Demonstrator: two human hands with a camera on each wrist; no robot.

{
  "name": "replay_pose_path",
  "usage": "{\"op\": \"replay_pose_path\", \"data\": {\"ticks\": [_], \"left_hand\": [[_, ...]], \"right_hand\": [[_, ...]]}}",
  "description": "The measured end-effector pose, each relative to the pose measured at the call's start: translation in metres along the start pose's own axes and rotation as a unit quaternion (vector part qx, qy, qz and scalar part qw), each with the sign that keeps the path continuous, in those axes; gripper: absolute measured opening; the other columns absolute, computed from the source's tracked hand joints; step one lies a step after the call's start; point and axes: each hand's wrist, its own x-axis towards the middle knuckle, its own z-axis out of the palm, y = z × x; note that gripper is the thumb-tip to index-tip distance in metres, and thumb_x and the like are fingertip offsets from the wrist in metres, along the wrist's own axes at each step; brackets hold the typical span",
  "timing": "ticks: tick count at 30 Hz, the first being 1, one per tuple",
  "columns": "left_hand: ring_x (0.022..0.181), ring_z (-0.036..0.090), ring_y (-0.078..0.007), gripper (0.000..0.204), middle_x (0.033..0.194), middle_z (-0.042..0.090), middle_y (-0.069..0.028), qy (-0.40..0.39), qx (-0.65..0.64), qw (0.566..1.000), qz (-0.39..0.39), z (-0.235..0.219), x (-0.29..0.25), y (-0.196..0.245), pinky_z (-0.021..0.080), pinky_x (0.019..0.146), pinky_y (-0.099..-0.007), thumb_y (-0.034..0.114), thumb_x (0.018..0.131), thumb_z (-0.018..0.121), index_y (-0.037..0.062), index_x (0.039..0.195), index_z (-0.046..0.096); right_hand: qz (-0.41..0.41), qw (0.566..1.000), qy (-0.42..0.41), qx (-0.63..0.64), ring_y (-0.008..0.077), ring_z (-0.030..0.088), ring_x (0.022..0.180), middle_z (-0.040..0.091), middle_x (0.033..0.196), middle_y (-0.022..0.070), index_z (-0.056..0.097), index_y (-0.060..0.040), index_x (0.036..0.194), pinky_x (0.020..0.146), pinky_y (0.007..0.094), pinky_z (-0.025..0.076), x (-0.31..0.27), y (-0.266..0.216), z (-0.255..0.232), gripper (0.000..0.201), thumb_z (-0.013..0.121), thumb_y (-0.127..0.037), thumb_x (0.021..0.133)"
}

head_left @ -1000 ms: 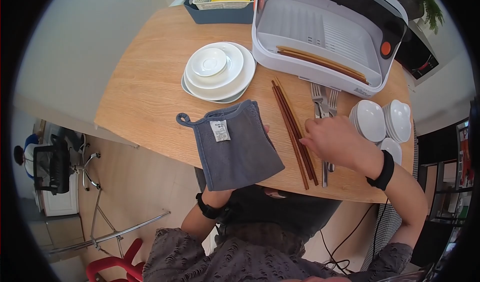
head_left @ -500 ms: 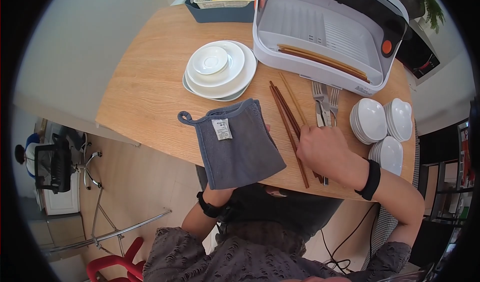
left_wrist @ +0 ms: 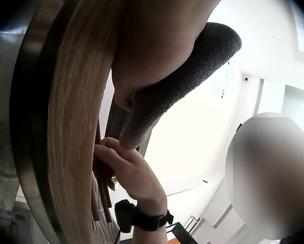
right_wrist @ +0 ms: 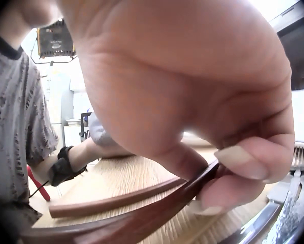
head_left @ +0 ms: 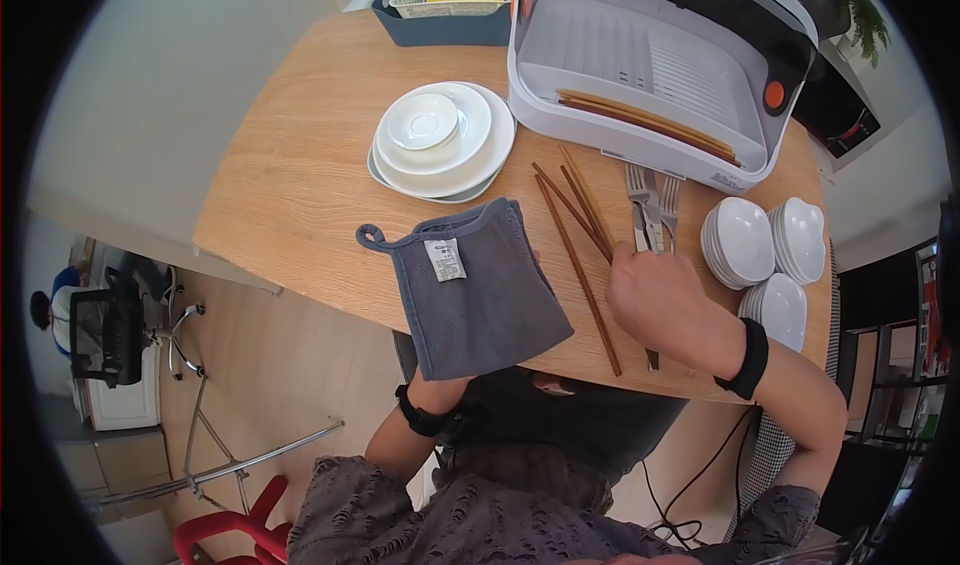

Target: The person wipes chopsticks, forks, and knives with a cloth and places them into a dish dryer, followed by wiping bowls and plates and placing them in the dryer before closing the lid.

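My left hand (left_wrist: 152,46) holds a folded grey cloth (head_left: 482,300) with a white label over the table's front edge; the cloth hides most of that hand in the head view. To its right, my right hand (head_left: 660,290) pinches chopsticks close over the table. In the right wrist view a dark brown chopstick (right_wrist: 141,218) runs between its thumb and fingertips. Light and dark chopsticks (head_left: 582,210) fan out beyond the fingers. One brown chopstick (head_left: 575,265) lies apart on their left. Forks and a knife (head_left: 648,200) lie just right of the hand.
Stacked white plates (head_left: 480,165) stand left of the chopsticks. An open white dish box (head_left: 560,130) with chopsticks inside is at the back, beside a blue basin (head_left: 440,33). Stacks of small white bowls (head_left: 740,240) stand on the right.
My right hand has first drawn back toward the front edge, then shifted slightly right. Chopsticks under it have swung, leaving one brown one apart. The left hand and cloth stay nearly still.
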Motion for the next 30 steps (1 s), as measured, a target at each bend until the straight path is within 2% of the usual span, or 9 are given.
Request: {"op": "replay_pose_path", "data": {"ticks": [7, 9, 11, 13, 14, 21, 22, 25, 30], "left_hand": [[0.144, 0.036, -0.0301, 0.065, 0.158, 0.031, -0.0188, 0.112, 0.080, 0.991, -0.001, -0.006, -0.015, 0.000, 0.033, 0.119, -0.0487, 0.048, 0.107, 0.031, 0.0056, 0.156, 0.024], [0.134, 0.048, -0.0295, 0.059, 0.149, 0.043, -0.0176, 0.151, -0.041, 0.988, -0.015, -0.007, -0.024, -0.005, 0.043, 0.111, -0.0468, 0.044, 0.106, 0.037, 0.0057, 0.151, 0.033], [0.124, 0.058, -0.0270, 0.050, 0.140, 0.052, -0.0153, 0.189, -0.003, 0.982, -0.017, -0.001, -0.024, -0.010, 0.050, 0.105, -0.0435, 0.038, 0.106, 0.042, 0.0055, 0.144, 0.041], [0.112, 0.064, -0.0227, 0.040, 0.130, 0.061, -0.0121, 0.225, 0.194, 0.955, -0.007, 0.018, -0.018, -0.021, 0.055, 0.098, -0.0387, 0.031, 0.107, 0.047, 0.0050, 0.137, 0.047], [0.097, 0.069, -0.0164, 0.026, 0.114, 0.067, -0.0070, 0.206, 0.178, 0.961, 0.038, 0.016, -0.013, -0.026, 0.057, 0.088, -0.0323, 0.024, 0.105, 0.052, 0.0043, 0.123, 0.055], [0.096, 0.071, -0.0203, 0.018, 0.108, 0.070, -0.0116, 0.255, 0.218, 0.938, 0.087, 0.039, 0.001, -0.015, 0.059, 0.087, -0.0339, 0.011, 0.104, 0.049, 0.0003, 0.114, 0.060], [0.096, 0.071, -0.0210, 0.019, 0.108, 0.070, -0.0116, 0.224, 0.212, 0.947, 0.092, 0.034, -0.001, -0.009, 0.059, 0.089, -0.0345, 0.011, 0.104, 0.051, 0.0005, 0.115, 0.060], [0.088, 0.070, -0.0139, 0.028, 0.102, 0.071, -0.0075, 0.274, 0.245, 0.922, 0.124, 0.048, 0.004, -0.003, 0.059, 0.080, -0.0302, 0.026, 0.105, 0.052, 0.0010, 0.111, 0.061], [0.098, 0.070, -0.0232, 0.024, 0.107, 0.070, -0.0118, 0.252, 0.190, 0.934, 0.166, 0.070, 0.009, 0.008, 0.060, 0.091, -0.0382, 0.021, 0.106, 0.048, 0.0015, 0.116, 0.059]], "right_hand": [[-0.034, 0.987, 0.037, 0.153, 0.0405, 0.060, 0.051, 0.058, 0.057, 0.0198, 0.046, 0.0054, 0.099, 0.049, 0.0463, 0.049, -0.027, -0.013, -0.050, 0.018, 0.054, -0.010, 0.096], [-0.062, 0.976, 0.007, 0.208, 0.0417, 0.060, 0.052, 0.058, 0.057, 0.0208, 0.046, 0.0050, 0.099, 0.049, 0.0477, 0.048, -0.034, -0.023, -0.044, 0.021, 0.051, -0.015, 0.100], [-0.079, 0.966, -0.027, 0.247, 0.0428, 0.059, 0.053, 0.057, 0.057, 0.0216, 0.045, 0.0044, 0.099, 0.050, 0.0490, 0.047, -0.040, -0.030, -0.037, 0.023, 0.050, -0.017, 0.102], [-0.086, 0.956, -0.067, 0.272, 0.0438, 0.059, 0.054, 0.057, 0.058, 0.0223, 0.045, 0.0035, 0.099, 0.051, 0.0502, 0.047, -0.045, -0.034, -0.030, 0.022, 0.051, -0.018, 0.102], [-0.082, 0.955, -0.059, 0.277, 0.0439, 0.059, 0.054, 0.057, 0.057, 0.0223, 0.046, 0.0031, 0.099, 0.051, 0.0505, 0.047, -0.047, -0.035, -0.029, 0.022, 0.051, -0.018, 0.102], [-0.065, 0.947, 0.006, 0.313, 0.0430, 0.058, 0.052, 0.056, 0.056, 0.0209, 0.049, 0.0004, 0.100, 0.050, 0.0501, 0.046, -0.058, -0.031, -0.018, 0.021, 0.054, -0.020, 0.101], [-0.063, 0.946, 0.015, 0.317, 0.0427, 0.058, 0.052, 0.056, 0.056, 0.0206, 0.050, 0.0000, 0.100, 0.049, 0.0498, 0.046, -0.060, -0.030, -0.017, 0.020, 0.055, -0.020, 0.101], [-0.045, 0.946, 0.036, 0.318, 0.0411, 0.060, 0.055, 0.059, 0.061, 0.0195, 0.053, -0.0018, 0.098, 0.050, 0.0480, 0.047, -0.069, -0.031, -0.016, 0.018, 0.058, -0.019, 0.099], [0.009, 0.920, 0.119, 0.374, 0.0357, 0.064, 0.063, 0.064, 0.075, 0.0169, 0.059, -0.0019, 0.100, 0.052, 0.0419, 0.048, -0.089, -0.036, -0.019, 0.012, 0.064, -0.011, 0.095]]}}
